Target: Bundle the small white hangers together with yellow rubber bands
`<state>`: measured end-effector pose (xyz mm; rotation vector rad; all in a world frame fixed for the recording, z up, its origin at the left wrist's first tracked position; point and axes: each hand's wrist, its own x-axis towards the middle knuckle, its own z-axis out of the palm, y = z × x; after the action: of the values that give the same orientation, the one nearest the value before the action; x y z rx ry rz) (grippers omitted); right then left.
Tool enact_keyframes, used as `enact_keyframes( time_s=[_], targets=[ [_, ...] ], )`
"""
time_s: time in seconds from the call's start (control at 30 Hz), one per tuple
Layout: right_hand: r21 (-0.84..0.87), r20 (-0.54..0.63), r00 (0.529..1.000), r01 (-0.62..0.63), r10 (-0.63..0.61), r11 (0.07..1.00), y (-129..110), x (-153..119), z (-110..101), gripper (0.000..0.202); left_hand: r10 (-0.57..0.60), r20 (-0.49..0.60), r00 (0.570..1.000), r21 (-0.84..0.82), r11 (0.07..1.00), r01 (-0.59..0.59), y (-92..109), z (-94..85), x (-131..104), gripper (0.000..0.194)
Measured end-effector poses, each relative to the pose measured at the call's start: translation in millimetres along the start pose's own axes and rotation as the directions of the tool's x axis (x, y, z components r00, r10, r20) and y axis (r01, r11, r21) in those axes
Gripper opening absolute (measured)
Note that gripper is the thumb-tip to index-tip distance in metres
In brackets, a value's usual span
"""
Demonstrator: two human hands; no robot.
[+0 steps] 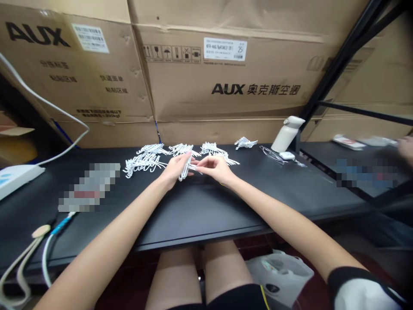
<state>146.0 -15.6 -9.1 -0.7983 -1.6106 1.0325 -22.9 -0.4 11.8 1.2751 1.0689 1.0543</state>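
Note:
Over the middle of the black table (206, 211), my left hand (176, 170) is closed around a small bundle of white wire hooks (184, 168). My right hand (217, 168) pinches the thin ends of white wire at the right side of that bundle. Behind and to the left lie piles of similar white hooks (142, 163). Another pile of hooks (180, 149) sits just behind my left hand, and one more (209, 149) is behind my right hand. A smaller bunch of white wire pieces (245, 142) lies apart, farther right.
Cardboard boxes (180, 94) stand along the back edge. At the right are a white bottle (288, 134), glasses (272, 155) and a white earphone case (287, 156). A pixelated phone-like object (92, 187) with a cable lies left. A plastic bag (280, 275) hangs below. Another person's hand (406, 150) shows far right.

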Motion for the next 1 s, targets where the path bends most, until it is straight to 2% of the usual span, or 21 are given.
enact_keyframes(
  time_s=[0.3,0.43,0.57,0.7,0.8,1.0],
  targets=[
    [-0.021,0.036,0.997,-0.065,0.065,0.998,-4.6,-4.0,4.3,0.028,0.075,0.005,0.997,0.076,0.994,-0.075,2.5,2.7,-5.4,0.041],
    [-0.009,0.028,0.998,-0.056,0.056,0.998,-1.9,-2.8,3.7,0.029,0.054,0.017,0.998,0.085,0.995,-0.055,2.1,2.0,-3.5,0.042],
    [-0.015,-0.032,0.996,-0.088,0.088,0.996,-0.2,-0.4,2.8,0.031,-0.015,0.086,0.996,0.045,0.999,0.011,1.1,-0.4,0.1,0.046],
    [0.044,-0.069,0.988,-0.135,0.137,0.99,-1.8,0.9,2.0,0.03,-0.067,0.177,0.982,0.083,0.995,0.053,1.9,-1.2,-0.3,0.038],
    [0.089,-0.076,0.979,-0.184,0.191,0.979,-4.5,1.1,0.3,0.029,-0.053,0.189,0.981,0.093,0.995,0.036,3.2,-0.8,-1.7,0.034],
    [0.14,-0.054,0.966,-0.244,0.253,0.96,-9.8,0.3,-2.9,0.025,-0.034,0.245,0.969,0.016,0.999,0.031,4.5,-3.1,-1.6,0.041]
  ],
)
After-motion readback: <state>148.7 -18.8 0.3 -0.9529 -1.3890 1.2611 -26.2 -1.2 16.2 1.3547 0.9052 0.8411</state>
